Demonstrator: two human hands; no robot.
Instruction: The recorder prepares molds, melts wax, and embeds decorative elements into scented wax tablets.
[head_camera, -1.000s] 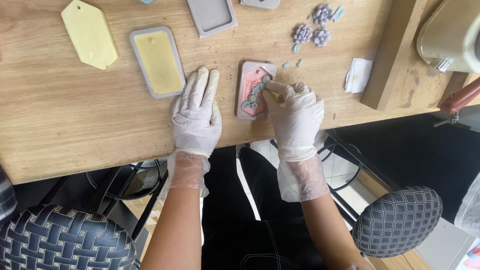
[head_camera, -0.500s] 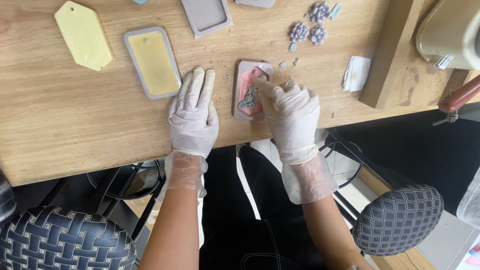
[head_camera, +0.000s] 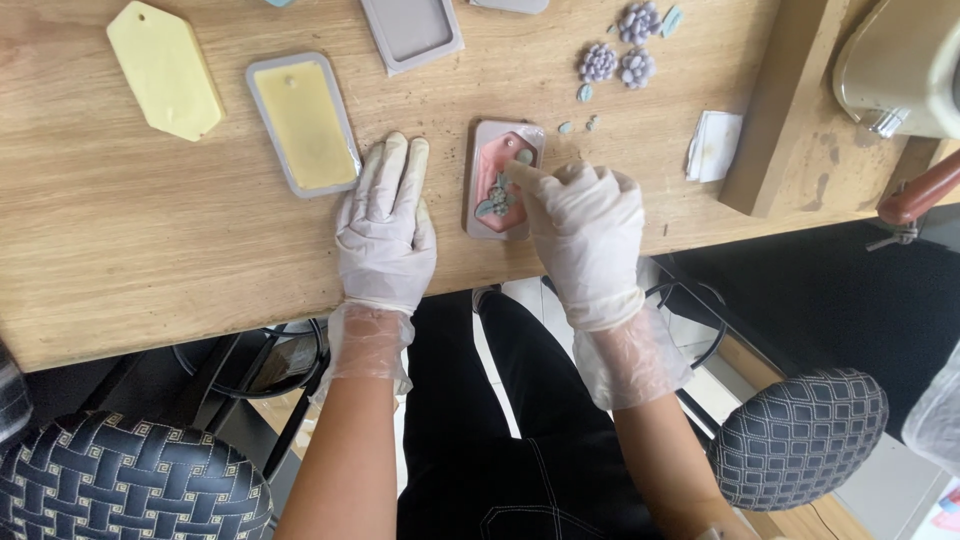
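Observation:
Both hands wear white gloves. My left hand (head_camera: 385, 225) lies flat and palm down on the wooden table (head_camera: 120, 260), fingers together, holding nothing. To its right sits a grey mould (head_camera: 480, 205) with a pink tag-shaped piece (head_camera: 490, 165) in it. My right hand (head_camera: 585, 235) reaches over the mould and its fingertips press on small grey-blue flower pieces (head_camera: 495, 200) laid on the pink piece. What the fingertips pinch is too small to tell.
A grey mould with a yellow piece (head_camera: 303, 122) lies left of my left hand, a loose yellow tag shape (head_camera: 163, 67) further left. Another grey mould (head_camera: 410, 30) sits at the back. Purple flower pieces (head_camera: 618, 48), a folded white wipe (head_camera: 712, 145) and a wooden block (head_camera: 790, 100) stand right.
My right hand has shifted slightly over the pink piece, its fingertips working at the flower pieces. My left hand stays flat on the table.

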